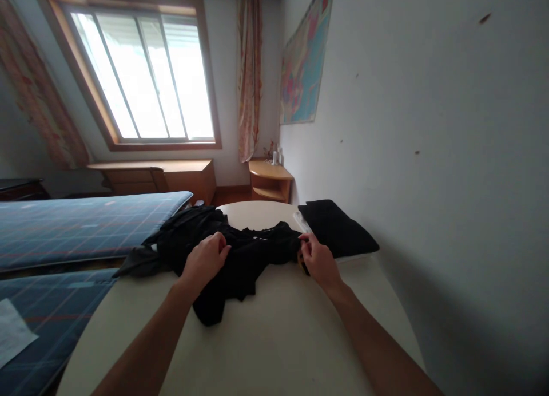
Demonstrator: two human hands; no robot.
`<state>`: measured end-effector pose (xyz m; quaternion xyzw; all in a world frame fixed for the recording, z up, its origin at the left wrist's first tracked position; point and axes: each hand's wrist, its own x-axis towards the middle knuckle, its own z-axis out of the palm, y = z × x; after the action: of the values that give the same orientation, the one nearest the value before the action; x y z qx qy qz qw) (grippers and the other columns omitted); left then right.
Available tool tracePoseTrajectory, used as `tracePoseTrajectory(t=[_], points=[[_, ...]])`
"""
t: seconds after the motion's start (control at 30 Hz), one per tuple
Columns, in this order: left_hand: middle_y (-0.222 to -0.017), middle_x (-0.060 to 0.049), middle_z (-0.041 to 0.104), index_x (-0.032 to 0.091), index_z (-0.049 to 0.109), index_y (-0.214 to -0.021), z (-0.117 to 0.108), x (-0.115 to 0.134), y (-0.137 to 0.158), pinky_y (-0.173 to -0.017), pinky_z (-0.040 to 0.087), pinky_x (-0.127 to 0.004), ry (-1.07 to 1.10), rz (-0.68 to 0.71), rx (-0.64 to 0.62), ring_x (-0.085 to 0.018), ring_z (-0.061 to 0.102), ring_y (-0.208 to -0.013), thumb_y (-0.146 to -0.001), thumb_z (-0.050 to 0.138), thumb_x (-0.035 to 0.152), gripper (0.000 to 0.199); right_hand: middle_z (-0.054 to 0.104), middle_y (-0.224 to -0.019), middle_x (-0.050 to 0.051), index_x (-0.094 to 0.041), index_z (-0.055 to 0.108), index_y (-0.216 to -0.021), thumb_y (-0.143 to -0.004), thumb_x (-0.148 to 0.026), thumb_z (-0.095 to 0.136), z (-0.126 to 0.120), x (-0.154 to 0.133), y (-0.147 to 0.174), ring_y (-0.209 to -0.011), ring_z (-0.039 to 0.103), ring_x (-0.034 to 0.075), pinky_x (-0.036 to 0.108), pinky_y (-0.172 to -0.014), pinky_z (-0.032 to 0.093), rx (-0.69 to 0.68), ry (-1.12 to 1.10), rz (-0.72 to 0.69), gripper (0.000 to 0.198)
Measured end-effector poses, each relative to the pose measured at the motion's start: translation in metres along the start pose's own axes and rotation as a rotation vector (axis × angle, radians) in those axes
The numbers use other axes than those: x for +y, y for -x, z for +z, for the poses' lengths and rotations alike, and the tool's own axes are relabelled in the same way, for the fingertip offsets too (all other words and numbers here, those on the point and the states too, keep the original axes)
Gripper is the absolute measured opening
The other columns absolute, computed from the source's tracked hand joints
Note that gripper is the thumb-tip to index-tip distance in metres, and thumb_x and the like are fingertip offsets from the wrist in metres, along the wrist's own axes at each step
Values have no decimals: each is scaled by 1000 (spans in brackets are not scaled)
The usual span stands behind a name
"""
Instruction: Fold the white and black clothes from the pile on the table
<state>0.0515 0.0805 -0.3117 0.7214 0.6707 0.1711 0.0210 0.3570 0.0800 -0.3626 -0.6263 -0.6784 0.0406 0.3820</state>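
A crumpled black garment (pixel 244 264) lies across the round table, its lower part trailing toward me and its other end stretched to the right. My right hand (pixel 319 261) pinches that right end between thumb and fingers. Over the left part of the cloth is my left hand (pixel 207 260), fingers closed in a pinch on the fabric; the exact grip is partly hidden. A small yellowish curved thing (pixel 301 262) shows beside my right fingers, too covered to name. Further left, a pile of dark clothes (pixel 184 230) touches the garment.
Folded black cloth (pixel 338 227) rests on white material at the table's right, near the wall. The pale round table (pixel 274 339) has blue plaid mattresses (pixel 86 224) along its left. A desk (pixel 184 170) and corner shelf (pixel 271 171) stand beyond, under a window.
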Motion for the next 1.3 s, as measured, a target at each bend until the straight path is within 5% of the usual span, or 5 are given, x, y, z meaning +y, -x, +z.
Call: tracePoseTrajectory(t=[0.2,0.37,0.8,1.03,1.3], points=[[-103,-5,68,24,57,-105,9,8,12,-74,45,-29,46,233,-305,-25,66,-92,-73,73,49,43,67,-123,10,-22,44,-139,-89,-27,56,15,-8,11,-109,66,24,37,-92,50,-131,-202,-175,52],[-105,-6,68,23,64,-101,18,6,16,-80,46,-29,-36,344,-455,-25,66,-96,-70,74,26,33,72,-107,8,-20,68,-106,-88,-28,57,24,-18,14,-105,65,25,39,-96,47,-140,-283,-179,22],[-85,-1,69,23,62,-93,7,9,-2,-72,45,-27,281,174,-37,-19,66,-79,-88,51,22,12,65,-122,15,-16,58,-126,-84,-43,59,0,21,-18,-109,63,26,43,-96,50,297,-670,198,50],[-95,-2,69,24,62,-95,12,31,19,-71,44,-27,176,212,-159,-20,66,-85,-86,60,31,12,22,-160,16,-20,54,-137,-77,-22,68,23,11,9,-143,34,36,48,-113,36,-42,-32,-55,62],[-117,-8,63,23,60,-116,23,25,57,-92,46,-32,64,265,-305,-26,62,-109,-81,66,30,36,65,-101,11,-20,69,-97,-85,-22,64,-10,-29,14,-95,63,26,38,-83,50,-152,246,-140,13]])
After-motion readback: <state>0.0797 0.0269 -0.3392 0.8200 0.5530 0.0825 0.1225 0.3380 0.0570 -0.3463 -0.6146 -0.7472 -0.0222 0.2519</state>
